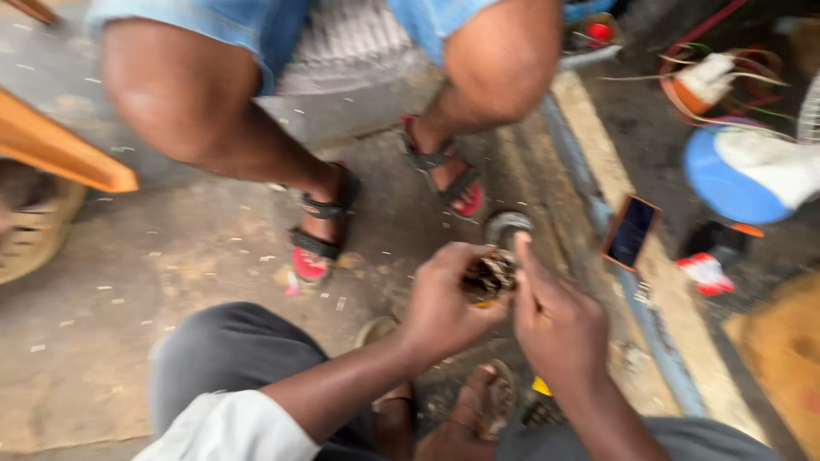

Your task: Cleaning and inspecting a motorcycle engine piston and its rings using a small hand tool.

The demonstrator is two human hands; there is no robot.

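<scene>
A: Our left hand (440,299) has its fingers clamped round a small dark wound part (489,275), coppery and frayed, cupped so it faces our right hand (555,320).

B: And our right fingers lie together along its side, one pressed against it, seemingly to steady it. The blur hides any finer detail.

A: Just beyond the fingers a metal ring (507,227) lies on the concrete floor (171,282).

B: To their right a phone (630,231) rests on the ledge. Farther off, another person's sandalled feet (320,230) face us, crowding the space ahead.
</scene>
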